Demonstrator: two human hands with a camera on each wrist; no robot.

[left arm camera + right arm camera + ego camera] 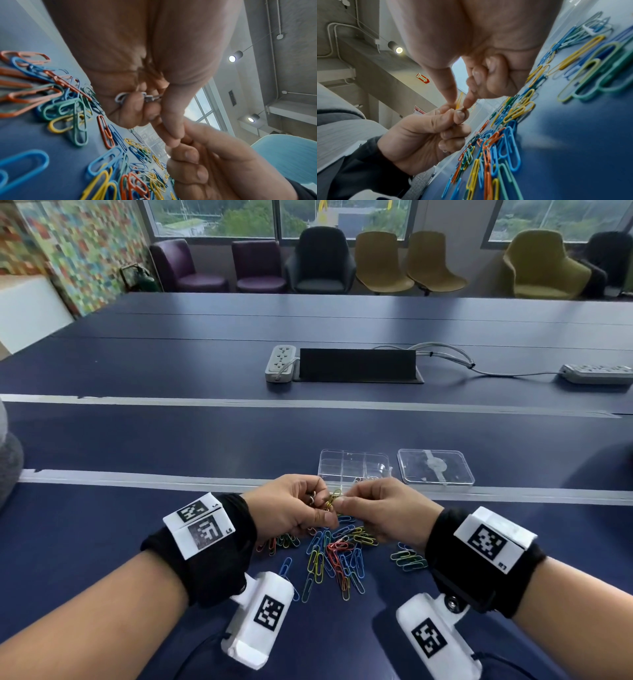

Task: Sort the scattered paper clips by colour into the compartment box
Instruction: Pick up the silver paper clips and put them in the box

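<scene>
Both hands meet above the desk (171, 440), just in front of the pile of paper clips (337, 556).

The right hand (383, 515) has a narrow grip: thumb and forefinger tips (467, 101) pinch a yellow paper clip (459, 100), while the other fingers curl into the palm. In the head view the same yellow clip (334, 497) stands between the two hands, and several clips seem tangled there; how many cannot be told.

The left hand (291, 508) is also closed tight. Its thumb and forefinger press on the lower end of the yellow clip, touching the right fingertips. In the left wrist view the curled fingers also keep a few white or silver clips (123, 96) against the palm.

The loose clips lie scattered on the blue desk beneath the hands: blue, yellow, orange and green mixed together, with a smaller group (409, 559) off to the right, near the right wrist.

The compartment box (352, 465) sits open just beyond the hands, clear plastic, with some pale clips in its near right compartment. Its lid (435, 467) lies flat just beside it on the right.
</scene>
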